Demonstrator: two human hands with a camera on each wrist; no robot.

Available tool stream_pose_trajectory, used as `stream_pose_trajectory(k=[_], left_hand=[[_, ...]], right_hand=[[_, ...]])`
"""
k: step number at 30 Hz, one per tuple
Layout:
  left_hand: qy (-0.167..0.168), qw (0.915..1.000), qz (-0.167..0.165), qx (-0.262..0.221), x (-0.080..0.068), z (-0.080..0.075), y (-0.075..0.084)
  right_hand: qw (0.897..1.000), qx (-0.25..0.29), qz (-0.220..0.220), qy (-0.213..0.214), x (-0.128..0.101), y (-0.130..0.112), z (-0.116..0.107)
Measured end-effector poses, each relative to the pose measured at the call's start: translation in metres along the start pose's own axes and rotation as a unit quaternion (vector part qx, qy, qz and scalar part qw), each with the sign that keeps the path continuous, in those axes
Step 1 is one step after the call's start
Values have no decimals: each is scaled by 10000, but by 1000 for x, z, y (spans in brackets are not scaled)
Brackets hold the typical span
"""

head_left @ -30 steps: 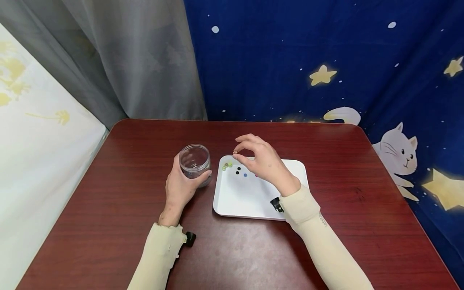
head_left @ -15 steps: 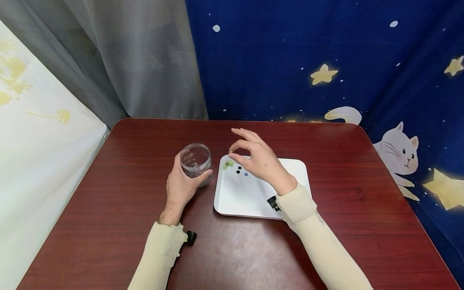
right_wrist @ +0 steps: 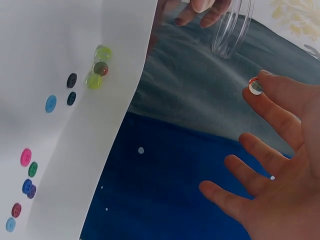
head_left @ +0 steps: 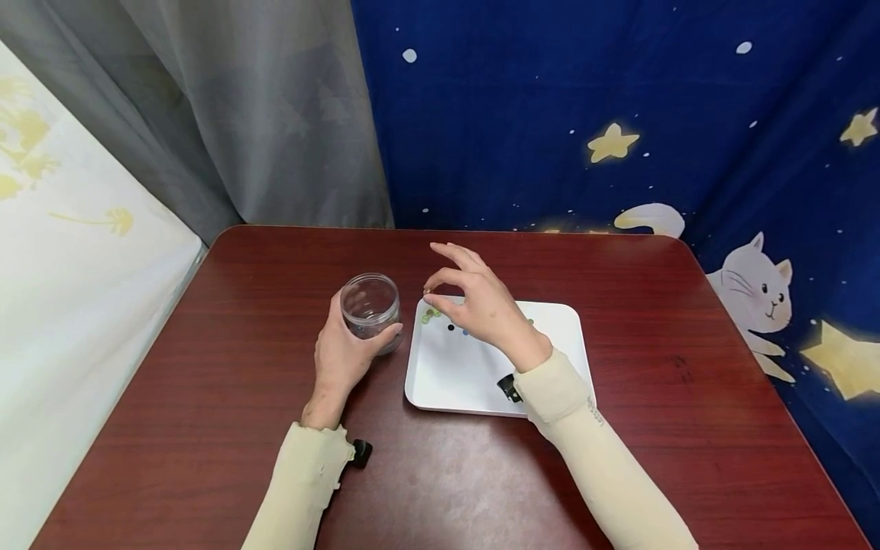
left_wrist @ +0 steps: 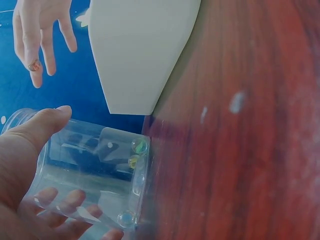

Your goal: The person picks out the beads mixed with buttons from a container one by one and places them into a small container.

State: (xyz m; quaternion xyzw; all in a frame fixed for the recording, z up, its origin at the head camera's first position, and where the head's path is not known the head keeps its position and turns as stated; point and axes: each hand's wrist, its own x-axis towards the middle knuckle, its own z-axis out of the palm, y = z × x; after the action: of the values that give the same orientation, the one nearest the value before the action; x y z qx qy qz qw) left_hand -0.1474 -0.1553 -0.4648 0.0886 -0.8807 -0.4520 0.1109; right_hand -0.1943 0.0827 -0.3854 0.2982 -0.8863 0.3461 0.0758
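My left hand point(head_left: 340, 353) grips a clear jar point(head_left: 370, 299) that stands upright on the table, left of the white tray point(head_left: 447, 389). In the left wrist view a few glass marbles point(left_wrist: 140, 146) lie at the jar's bottom. Thumb and index finger of my right hand point(head_left: 484, 307) pinch a clear glass marble point(right_wrist: 256, 87) with a reddish streak, above the tray's far left corner; the other fingers are spread. Two yellow-green marbles point(right_wrist: 94, 81) and a reddish-brown marble point(right_wrist: 101, 68) rest together in that corner.
Several buttons lie in the tray, among them a black button point(right_wrist: 72, 80), a blue button point(right_wrist: 51, 104) and a pink button point(right_wrist: 26, 157). The dark red wooden table point(head_left: 227, 382) ends at a grey curtain point(head_left: 289, 114) and a blue starry curtain point(head_left: 516, 92).
My right hand has moved left toward the jar with the marble between its fingertips. The left hand and jar have stayed in place.
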Motion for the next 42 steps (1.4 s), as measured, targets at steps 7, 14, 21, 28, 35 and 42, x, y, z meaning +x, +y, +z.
stream_pose_trajectory(k=[7, 14, 21, 28, 35, 42], left_hand=[[4, 10000, 48, -24, 1, 1, 0], [-73, 10000, 7, -65, -1, 0, 0], [-63, 10000, 45, -15, 0, 1, 0], [-24, 10000, 22, -35, 1, 1, 0], [1, 10000, 69, -28, 1, 1, 0], [39, 9999, 98, -8, 1, 2, -1]], right_hand=[[9999, 33, -87, 51, 3, -1, 4], [10000, 42, -55, 53, 3, -5, 11], [9999, 36, -117, 112, 5, -6, 15], [9999, 66, -130, 70, 8, -8, 16], [9999, 84, -121, 48, 10, -10, 18], [9999, 67, -141, 28, 12, -13, 21]])
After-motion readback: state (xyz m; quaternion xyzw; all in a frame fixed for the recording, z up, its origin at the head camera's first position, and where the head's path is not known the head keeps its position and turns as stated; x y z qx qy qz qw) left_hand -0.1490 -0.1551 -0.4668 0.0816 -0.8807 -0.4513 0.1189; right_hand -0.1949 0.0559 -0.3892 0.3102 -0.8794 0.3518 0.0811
